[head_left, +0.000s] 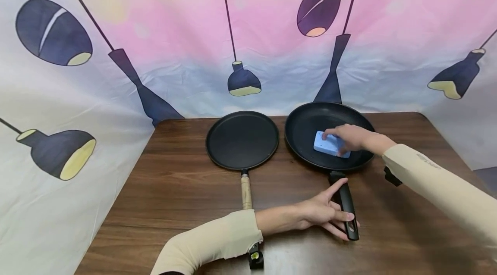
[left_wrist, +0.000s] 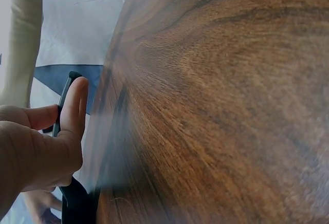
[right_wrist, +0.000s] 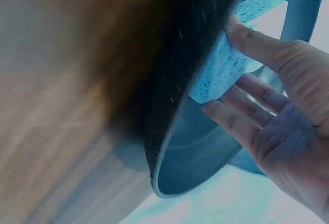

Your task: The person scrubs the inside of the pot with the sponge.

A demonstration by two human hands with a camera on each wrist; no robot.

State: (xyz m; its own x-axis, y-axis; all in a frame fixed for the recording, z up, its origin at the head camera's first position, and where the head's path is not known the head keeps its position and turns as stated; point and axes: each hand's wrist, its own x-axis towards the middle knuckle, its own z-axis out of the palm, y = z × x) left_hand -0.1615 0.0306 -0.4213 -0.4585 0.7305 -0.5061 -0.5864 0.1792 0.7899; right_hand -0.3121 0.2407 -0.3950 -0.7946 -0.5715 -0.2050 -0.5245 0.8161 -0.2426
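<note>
Blue sponge point(head_left: 322, 144), centre-right, pinched by your right hand point(head_left: 351, 136); pan point(head_left: 303, 130) could swivel if your left hand point(head_left: 318, 210), gripping its handle point(head_left: 347, 199), slackens.

Place: staged tabletop set; type of building cannot be told. Backdrop point(head_left: 174, 29): cloth, creased, pink, blue and cream, printed with dark hanging lamps point(head_left: 244, 79), spanning the far side and both flanks. Table point(head_left: 174, 210): one, wood-grain top, rounded far corners, close before the cloth. Wrist cameras point(head_left: 256, 260): black, recording gear. Kitchenware, domestic type: flat pan point(head_left: 242, 139), wooden handle; deeper pan point(head_left: 304, 126), black handle; sponge point(head_left: 329, 145), blue.
</note>
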